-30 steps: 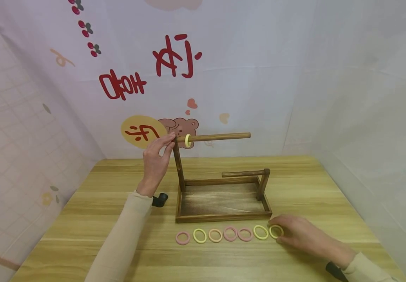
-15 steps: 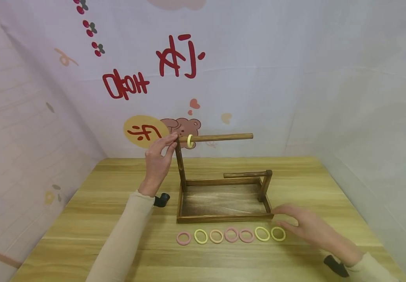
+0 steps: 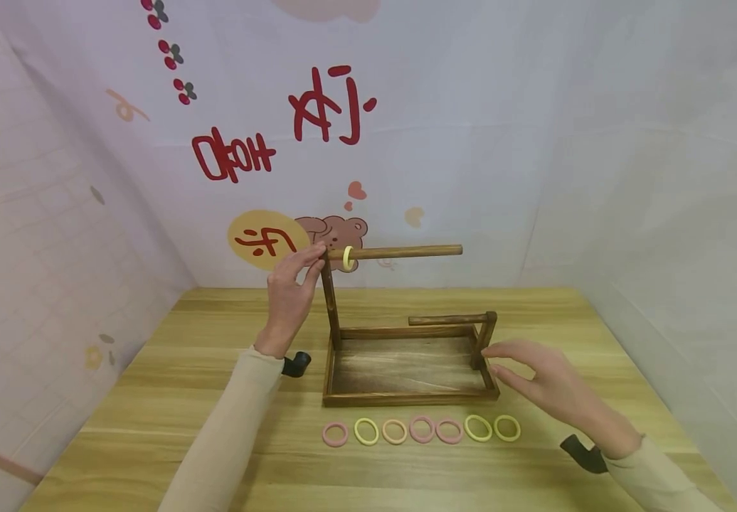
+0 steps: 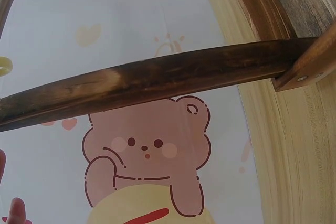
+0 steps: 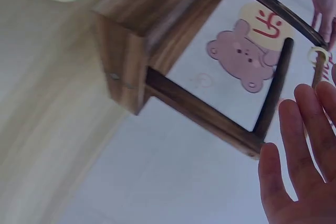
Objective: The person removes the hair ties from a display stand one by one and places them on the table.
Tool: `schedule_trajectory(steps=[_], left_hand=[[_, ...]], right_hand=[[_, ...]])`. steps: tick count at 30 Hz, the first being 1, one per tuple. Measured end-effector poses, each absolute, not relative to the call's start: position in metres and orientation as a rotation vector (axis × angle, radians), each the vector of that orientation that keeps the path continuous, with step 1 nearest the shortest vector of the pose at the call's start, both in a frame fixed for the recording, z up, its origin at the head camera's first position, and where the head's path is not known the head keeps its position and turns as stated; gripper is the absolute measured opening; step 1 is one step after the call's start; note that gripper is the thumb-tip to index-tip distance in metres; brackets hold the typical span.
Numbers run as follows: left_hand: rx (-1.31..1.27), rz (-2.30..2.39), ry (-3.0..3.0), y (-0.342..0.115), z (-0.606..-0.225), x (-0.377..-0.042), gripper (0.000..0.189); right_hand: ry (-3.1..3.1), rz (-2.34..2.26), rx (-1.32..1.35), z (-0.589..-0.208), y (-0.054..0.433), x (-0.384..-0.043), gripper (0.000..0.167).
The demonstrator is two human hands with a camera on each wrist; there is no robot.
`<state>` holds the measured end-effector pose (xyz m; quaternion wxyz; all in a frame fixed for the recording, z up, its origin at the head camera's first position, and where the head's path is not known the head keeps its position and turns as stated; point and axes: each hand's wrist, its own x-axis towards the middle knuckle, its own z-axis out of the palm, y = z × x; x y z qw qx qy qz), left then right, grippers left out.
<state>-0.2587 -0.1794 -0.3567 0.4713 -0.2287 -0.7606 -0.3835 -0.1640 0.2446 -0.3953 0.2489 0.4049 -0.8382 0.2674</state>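
A dark wooden stand (image 3: 407,400) has a shallow tray base, a tall post with a long rod and a short post with a short rod. My left hand (image 3: 288,299) pinches the top of the tall post between fingers and thumb. Close to those fingertips, a yellow ring (image 3: 348,259) hangs on the long rod. My right hand (image 3: 550,384) is beside the short post, fingers extended and holding nothing; the right wrist view shows its spread fingers (image 5: 294,135). Below it lies the rightmost yellow ring (image 3: 507,417) on the table.
A row of rings lies in front of the stand: a pink ring (image 3: 335,424), a yellow ring (image 3: 357,431), an orange ring (image 3: 395,421), more pink and yellow ones. The wooden table (image 3: 215,455) meets a printed cloth backdrop (image 3: 471,142) behind and at both sides.
My right hand has left the rightmost yellow ring, which stays on the table, and has risen towards the short post. My left hand stays at the tall post's top.
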Motion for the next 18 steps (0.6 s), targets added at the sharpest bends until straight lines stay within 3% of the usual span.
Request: schedule_trajectory(steps=[9, 18], left_hand=[[-0.569, -0.954, -1.851, -0.178, -0.356, -0.257, 0.026], [-0.562, -0.957, -1.852, -0.179, -0.357, -0.258, 0.026]], right_hand=[[-2.227, 0.782, 1.081, -0.377, 0.222, -0.174, 0.045], [-2.163, 0.869, 1.115, -0.364, 0.198, -0.189, 0.029]])
